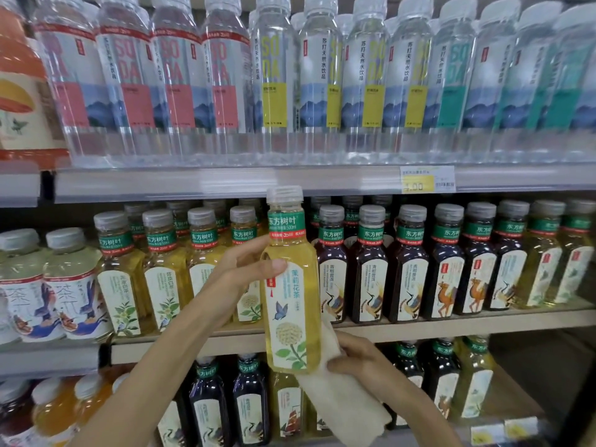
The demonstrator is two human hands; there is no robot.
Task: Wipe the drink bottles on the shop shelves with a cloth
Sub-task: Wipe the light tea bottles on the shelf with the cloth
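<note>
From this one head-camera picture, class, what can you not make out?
- Back of the held pale yellow tea bottle: turned away from the head view.
- Where the white cloth touches it: hidden behind the bottle.
- Price on the yellow shelf tag: blurred.
- Left hand fingertips: wrapped behind the bottle.
- Orange bottle: cut off by the left edge.

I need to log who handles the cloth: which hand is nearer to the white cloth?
Right. The right hand grips the white cloth against the lower side of the held tea bottle. The left hand is higher, holding that bottle's upper body, apart from the cloth.
</note>
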